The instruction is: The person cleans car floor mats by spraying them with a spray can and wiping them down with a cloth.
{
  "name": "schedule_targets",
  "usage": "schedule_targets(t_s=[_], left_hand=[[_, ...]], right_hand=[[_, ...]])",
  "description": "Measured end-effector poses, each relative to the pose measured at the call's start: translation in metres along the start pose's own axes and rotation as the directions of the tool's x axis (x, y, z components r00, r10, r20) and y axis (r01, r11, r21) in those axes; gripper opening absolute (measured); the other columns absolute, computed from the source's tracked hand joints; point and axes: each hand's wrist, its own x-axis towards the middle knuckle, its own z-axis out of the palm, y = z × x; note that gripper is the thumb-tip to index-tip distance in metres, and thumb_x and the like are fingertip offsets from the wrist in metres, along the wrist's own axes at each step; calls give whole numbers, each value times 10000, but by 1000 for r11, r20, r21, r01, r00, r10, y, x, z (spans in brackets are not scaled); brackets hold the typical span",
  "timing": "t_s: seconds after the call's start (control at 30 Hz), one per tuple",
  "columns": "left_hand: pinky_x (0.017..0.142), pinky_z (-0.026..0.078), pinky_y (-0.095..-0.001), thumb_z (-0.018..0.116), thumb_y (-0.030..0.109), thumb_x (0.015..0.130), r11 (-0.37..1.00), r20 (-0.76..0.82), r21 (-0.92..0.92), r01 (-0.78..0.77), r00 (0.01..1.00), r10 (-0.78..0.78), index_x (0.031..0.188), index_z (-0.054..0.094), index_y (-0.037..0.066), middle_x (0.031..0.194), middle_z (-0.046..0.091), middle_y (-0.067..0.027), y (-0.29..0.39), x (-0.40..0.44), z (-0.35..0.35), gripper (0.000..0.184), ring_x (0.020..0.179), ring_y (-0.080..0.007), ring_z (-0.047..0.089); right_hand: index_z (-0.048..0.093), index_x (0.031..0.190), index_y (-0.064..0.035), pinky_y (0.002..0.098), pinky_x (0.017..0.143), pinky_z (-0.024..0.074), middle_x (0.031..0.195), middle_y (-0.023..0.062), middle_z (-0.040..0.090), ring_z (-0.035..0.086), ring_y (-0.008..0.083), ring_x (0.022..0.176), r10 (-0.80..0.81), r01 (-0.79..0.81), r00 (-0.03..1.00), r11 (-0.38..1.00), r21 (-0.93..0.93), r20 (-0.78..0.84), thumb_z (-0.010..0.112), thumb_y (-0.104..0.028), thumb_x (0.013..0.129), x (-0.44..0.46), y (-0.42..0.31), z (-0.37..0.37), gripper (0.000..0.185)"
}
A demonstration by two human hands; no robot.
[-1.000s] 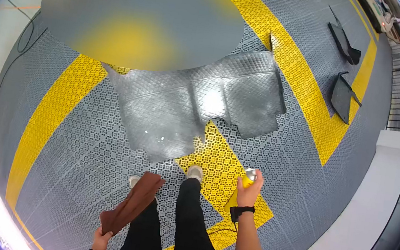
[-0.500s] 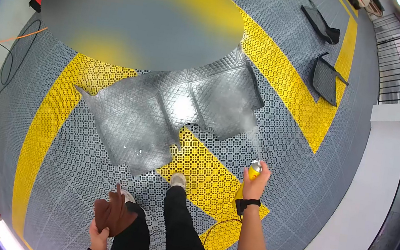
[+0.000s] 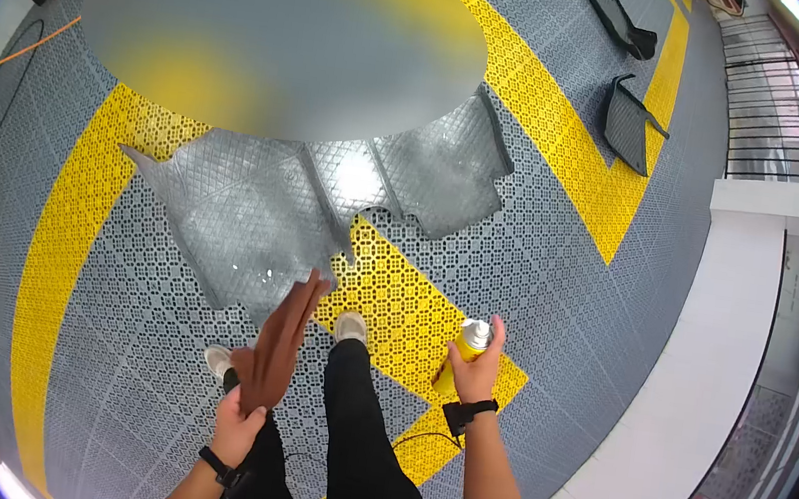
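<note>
My right hand (image 3: 478, 371) is wrapped round a yellow spray can (image 3: 454, 363) with a silver top, held nearly upright, its index finger lifted beside the nozzle. A brown cloth (image 3: 280, 343) hangs folded from my left hand (image 3: 240, 428), pinched at its lower end. Before my feet lies a large dark quilted car floor mat (image 3: 232, 217), wet and shiny, with a few white foam specks at its near left part. The cloth's tip overlaps the mat's near edge in view; I cannot tell whether they touch. A blurred oval hides the mat's far part.
Two smaller black mats (image 3: 627, 128) lie at the far right on the grey and yellow grid-tile floor (image 3: 554, 300). An orange cable (image 3: 38, 43) runs along the left. A white ledge (image 3: 644, 383) borders the right side.
The spray mist from the can has stopped, and the can has come down and left. My left hand has raised the cloth toward the mat. The left foot has stepped outward.
</note>
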Motion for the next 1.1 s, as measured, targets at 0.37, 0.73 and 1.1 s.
schedule_targets(t_s=[0.37,0.73,1.1], left_hand=[[1067,497,-314,643,40,1035,990,260,-133,44,966,-8,1600,465,8,1415,638,-56,27,-8,-52,593,1242,-110,603],[1201,442,-534,669,65,951,455,220,-883,113,957,190,1690,292,47,1658,464,-167,44,-72,-177,830,1484,-357,520],[1029,575,-389,637,9,1054,754,251,-644,-129,896,367,1471,568,65,1409,636,-62,22,38,-232,427,1240,-221,663]], right_hand=[[205,1662,33,455,1060,545,1379,251,634,666,407,1271,-238,250,677,964,86,697,900,-146,849,-151,-216,110,1084],[307,1644,-33,528,1030,552,1360,256,591,623,475,1227,-133,434,728,849,-302,673,854,-135,824,-157,-165,147,991],[438,1505,-14,473,1116,515,1401,254,609,621,451,1319,-16,149,917,941,-304,399,912,-75,774,-125,10,118,873]])
